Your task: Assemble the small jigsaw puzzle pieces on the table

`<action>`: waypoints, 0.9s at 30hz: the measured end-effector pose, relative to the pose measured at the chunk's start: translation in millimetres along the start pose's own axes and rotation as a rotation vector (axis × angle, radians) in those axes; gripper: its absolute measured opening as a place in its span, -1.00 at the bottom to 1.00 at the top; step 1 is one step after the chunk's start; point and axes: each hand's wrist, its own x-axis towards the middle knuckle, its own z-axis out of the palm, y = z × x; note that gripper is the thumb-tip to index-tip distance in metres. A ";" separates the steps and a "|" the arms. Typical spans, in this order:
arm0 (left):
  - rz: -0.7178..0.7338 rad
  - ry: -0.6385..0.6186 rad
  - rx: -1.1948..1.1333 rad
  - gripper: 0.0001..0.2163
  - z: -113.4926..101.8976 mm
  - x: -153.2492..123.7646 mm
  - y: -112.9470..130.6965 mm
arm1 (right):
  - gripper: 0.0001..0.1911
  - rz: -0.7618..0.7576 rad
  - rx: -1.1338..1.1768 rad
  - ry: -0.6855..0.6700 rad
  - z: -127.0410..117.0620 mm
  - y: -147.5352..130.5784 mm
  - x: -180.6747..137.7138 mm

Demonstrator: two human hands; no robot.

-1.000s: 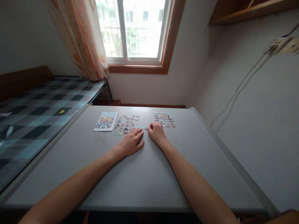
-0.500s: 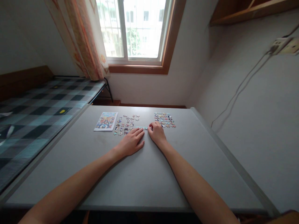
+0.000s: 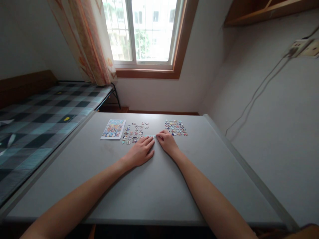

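Note:
A short pale-blue strip of joined jigsaw pieces [image 3: 150, 136] lies at the middle of the table, partly hidden behind my fingers. My left hand [image 3: 141, 151] is flat with its fingers stretched out, the fingertips at the near edge of the strip. At the strip's right end, the thumb and forefinger of my right hand [image 3: 167, 141] are pinched on a small jigsaw piece, mostly covered by the fingertips. Loose jigsaw pieces [image 3: 136, 132] lie spread beyond my left hand. Another group of loose pieces [image 3: 176, 127] sits just beyond my right hand.
A printed picture sheet [image 3: 113, 129] lies left of the loose pieces on the grey table [image 3: 149, 192]. A bed with a checked cover [image 3: 50, 106] stands to the left. Ahead is a window [image 3: 152, 33] with a curtain [image 3: 87, 43]; a cable [image 3: 254, 94] hangs on the right wall.
My right hand's fingertips have moved slightly left, against the strip's right end, and the fingers have straightened a little. My left hand has barely moved.

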 end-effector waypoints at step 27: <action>0.000 -0.009 0.036 -0.58 1.1 -0.7 1.4 | -0.78 0.004 -0.346 -0.135 -13.1 -24.8 -6.4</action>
